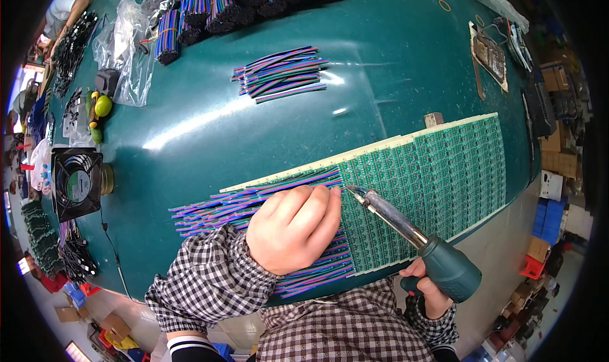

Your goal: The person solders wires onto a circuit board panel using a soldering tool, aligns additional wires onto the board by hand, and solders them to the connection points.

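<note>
My left hand (295, 225) is closed, its thumb and fingertips pinched together at the end of a striped ribbon cable, mostly covered by the hand. More blue, red and black ribbon cables (212, 211) lie side by side under that hand and forearm, their ends meeting the edge of the circuit boards. These green circuit boards (438, 178) form a broad overlapping sheet with pale edges. In my right hand (430, 291) is a soldering gun (451, 270) with a dark green body, gripped by its handle. Its metal tip points left, close to my left fingertips.
Loose ribbon cables (279, 75) lie mid-table, with banded bundles (254, 0) behind. A black fan (76, 184) stands at left, near a clear plastic bag (127, 54). A small block (433, 119) touches the boards' far edge. Metal-framed equipment (488, 56) sits at far right. Another person's arm (77, 10) shows at upper left.
</note>
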Action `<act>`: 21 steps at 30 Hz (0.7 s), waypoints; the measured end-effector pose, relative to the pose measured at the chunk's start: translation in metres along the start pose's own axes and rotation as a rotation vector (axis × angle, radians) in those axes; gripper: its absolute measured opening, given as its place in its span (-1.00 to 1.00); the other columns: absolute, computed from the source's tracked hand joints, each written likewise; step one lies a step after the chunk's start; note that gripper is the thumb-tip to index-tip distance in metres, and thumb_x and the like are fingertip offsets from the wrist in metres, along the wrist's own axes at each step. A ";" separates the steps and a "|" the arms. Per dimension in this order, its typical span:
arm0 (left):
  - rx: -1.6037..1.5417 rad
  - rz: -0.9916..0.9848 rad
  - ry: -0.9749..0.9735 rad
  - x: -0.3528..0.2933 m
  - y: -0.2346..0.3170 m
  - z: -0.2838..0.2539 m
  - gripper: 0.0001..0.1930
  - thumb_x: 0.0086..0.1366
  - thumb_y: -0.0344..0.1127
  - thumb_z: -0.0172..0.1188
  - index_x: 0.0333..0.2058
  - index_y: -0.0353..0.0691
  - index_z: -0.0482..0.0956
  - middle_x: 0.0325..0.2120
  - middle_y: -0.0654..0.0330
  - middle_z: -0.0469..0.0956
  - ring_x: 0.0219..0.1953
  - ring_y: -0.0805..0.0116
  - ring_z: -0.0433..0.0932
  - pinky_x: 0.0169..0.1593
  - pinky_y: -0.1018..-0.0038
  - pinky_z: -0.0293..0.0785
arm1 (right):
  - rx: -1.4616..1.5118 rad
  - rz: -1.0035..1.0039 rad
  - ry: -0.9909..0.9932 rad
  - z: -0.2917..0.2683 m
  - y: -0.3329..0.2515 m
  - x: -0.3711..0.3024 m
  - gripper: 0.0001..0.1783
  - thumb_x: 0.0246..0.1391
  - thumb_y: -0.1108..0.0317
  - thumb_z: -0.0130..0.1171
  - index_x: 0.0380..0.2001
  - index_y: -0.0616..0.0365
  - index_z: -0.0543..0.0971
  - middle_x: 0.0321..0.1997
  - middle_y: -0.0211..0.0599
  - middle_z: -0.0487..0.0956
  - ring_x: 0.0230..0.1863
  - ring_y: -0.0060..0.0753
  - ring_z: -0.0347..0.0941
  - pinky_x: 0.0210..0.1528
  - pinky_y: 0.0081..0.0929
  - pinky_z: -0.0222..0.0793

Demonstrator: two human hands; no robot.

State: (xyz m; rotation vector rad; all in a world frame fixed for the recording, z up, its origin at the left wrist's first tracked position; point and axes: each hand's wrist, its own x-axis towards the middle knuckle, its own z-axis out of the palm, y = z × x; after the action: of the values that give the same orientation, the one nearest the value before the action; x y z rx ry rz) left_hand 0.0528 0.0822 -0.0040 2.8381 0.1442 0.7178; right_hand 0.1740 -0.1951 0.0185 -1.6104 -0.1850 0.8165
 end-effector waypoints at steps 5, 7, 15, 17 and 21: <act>-0.015 -0.004 -0.001 0.001 0.001 0.000 -0.60 -0.01 -0.41 0.27 -0.13 -0.36 0.68 -0.25 0.13 0.55 -0.26 0.25 0.58 -0.25 0.40 0.56 | -0.012 -0.003 -0.014 -0.001 -0.001 0.001 -0.23 -0.18 0.28 0.67 -0.03 0.45 0.42 -0.33 -0.11 0.66 -0.30 -0.30 0.67 -0.13 -0.21 0.70; -0.017 0.000 -0.003 0.001 0.000 -0.001 -0.61 -0.01 -0.41 0.27 -0.13 -0.36 0.68 -0.25 0.13 0.55 -0.26 0.25 0.58 -0.25 0.40 0.56 | -0.030 -0.006 -0.031 -0.002 -0.001 0.001 -0.23 -0.18 0.29 0.67 -0.03 0.45 0.41 -0.33 -0.11 0.66 -0.30 -0.30 0.67 -0.13 -0.21 0.70; 0.031 0.026 -0.005 -0.001 -0.002 0.002 -0.66 0.05 -0.32 0.29 -0.17 -0.32 0.67 -0.21 0.16 0.54 -0.23 0.31 0.59 -0.21 0.44 0.51 | -0.026 -0.010 -0.004 0.001 0.000 0.001 -0.24 -0.19 0.31 0.67 -0.04 0.47 0.42 -0.33 -0.09 0.66 -0.31 -0.28 0.68 -0.16 -0.21 0.70; 0.028 0.027 -0.004 -0.001 -0.002 0.002 -0.66 0.05 -0.32 0.28 -0.17 -0.32 0.67 -0.21 0.16 0.54 -0.23 0.31 0.59 -0.21 0.45 0.51 | -0.019 -0.005 -0.009 -0.001 0.000 0.001 -0.23 -0.19 0.30 0.67 -0.03 0.46 0.42 -0.32 -0.10 0.66 -0.31 -0.27 0.68 -0.15 -0.20 0.70; 0.039 0.038 -0.007 -0.001 -0.003 0.001 -0.66 0.05 -0.32 0.28 -0.17 -0.32 0.67 -0.21 0.15 0.54 -0.23 0.31 0.59 -0.21 0.44 0.52 | -0.006 -0.015 -0.007 -0.004 0.001 0.000 -0.22 -0.19 0.27 0.67 -0.03 0.45 0.42 -0.32 -0.11 0.65 -0.30 -0.26 0.68 -0.15 -0.19 0.69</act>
State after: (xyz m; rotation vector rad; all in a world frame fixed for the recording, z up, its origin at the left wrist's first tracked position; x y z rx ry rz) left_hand 0.0523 0.0844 -0.0058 2.8872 0.1048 0.7207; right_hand 0.1759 -0.1984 0.0179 -1.6106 -0.2042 0.8105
